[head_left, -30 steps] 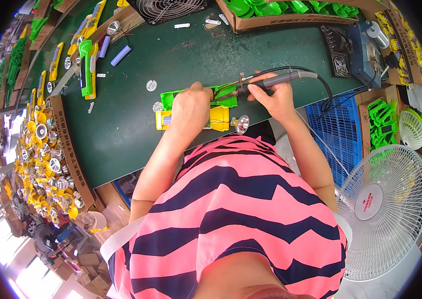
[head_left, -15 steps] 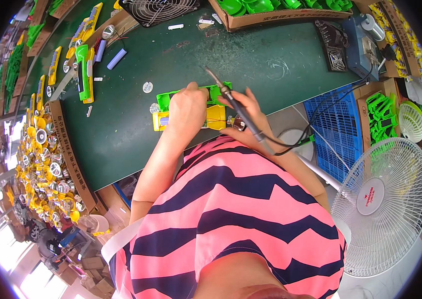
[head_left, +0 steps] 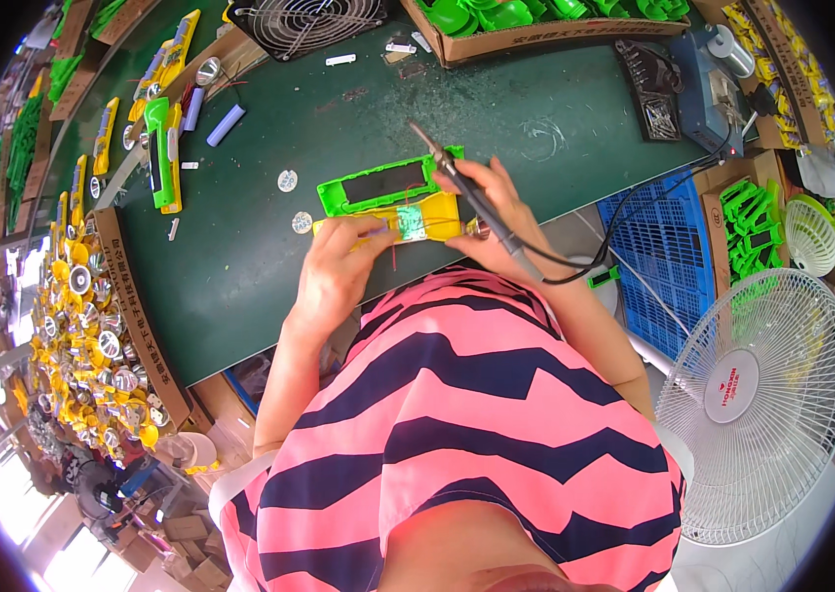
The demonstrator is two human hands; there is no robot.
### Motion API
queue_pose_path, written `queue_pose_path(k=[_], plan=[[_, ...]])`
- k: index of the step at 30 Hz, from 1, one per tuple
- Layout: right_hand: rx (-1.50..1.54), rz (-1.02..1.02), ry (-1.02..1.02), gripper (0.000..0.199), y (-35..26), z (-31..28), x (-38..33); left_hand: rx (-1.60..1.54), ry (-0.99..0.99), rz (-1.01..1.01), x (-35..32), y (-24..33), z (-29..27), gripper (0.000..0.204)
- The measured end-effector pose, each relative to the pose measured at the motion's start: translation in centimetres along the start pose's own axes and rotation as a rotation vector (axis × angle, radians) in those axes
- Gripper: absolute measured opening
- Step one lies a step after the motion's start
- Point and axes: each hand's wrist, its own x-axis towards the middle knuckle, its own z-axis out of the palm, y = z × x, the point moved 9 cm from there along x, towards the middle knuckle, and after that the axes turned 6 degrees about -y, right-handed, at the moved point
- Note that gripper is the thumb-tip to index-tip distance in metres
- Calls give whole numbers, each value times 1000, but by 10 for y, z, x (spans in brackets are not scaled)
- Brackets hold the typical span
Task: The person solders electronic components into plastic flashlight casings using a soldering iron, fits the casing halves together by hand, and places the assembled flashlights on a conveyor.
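Two housing halves lie together at the near edge of the green work mat (head_left: 269,247), in front of the person: a green shell (head_left: 378,185) with a dark panel set in it, and a yellow half (head_left: 432,219) touching its near side. The left hand (head_left: 334,271) is closed around the yellow half's left end, pinning it down. The right hand (head_left: 496,212) grips a soldering iron (head_left: 457,183) like a pen, tip raised and pointing away over the green shell, clear of the joint. Thin wires show on the yellow half, but whether any are already soldered is too small to tell. Judged from this, the unit is open and unjoined, so closing it remains. Several finished-looking green and yellow units (head_left: 163,153) lie along the mat's left side, and a box of green shells (head_left: 536,15) sits at the far edge.
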Motion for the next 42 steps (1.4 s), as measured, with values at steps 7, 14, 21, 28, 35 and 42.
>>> queue_pose_path(k=[7, 14, 21, 28, 35, 42], plan=[[-55, 10, -13, 64, -2, -7, 9, -108, 215, 11, 1, 1, 24, 19], [-113, -68, 270, 39, -13, -27, -37, -18, 207, -118, 6, -1, 22, 16], [-30, -78, 381, 21, -9, -24, -66, -61, 211, -170, 3, -8, 18, 15], [447, 68, 548, 24, 25, -9, -73, -162, 295, -267, 1, -15, 17, 13], [505, 128, 632, 21, 30, -6, -70, -156, 283, -277, 2, -16, 18, 14], [512, 121, 596, 22, 29, -6, -68, -165, 264, -292, 4, -18, 20, 13]])
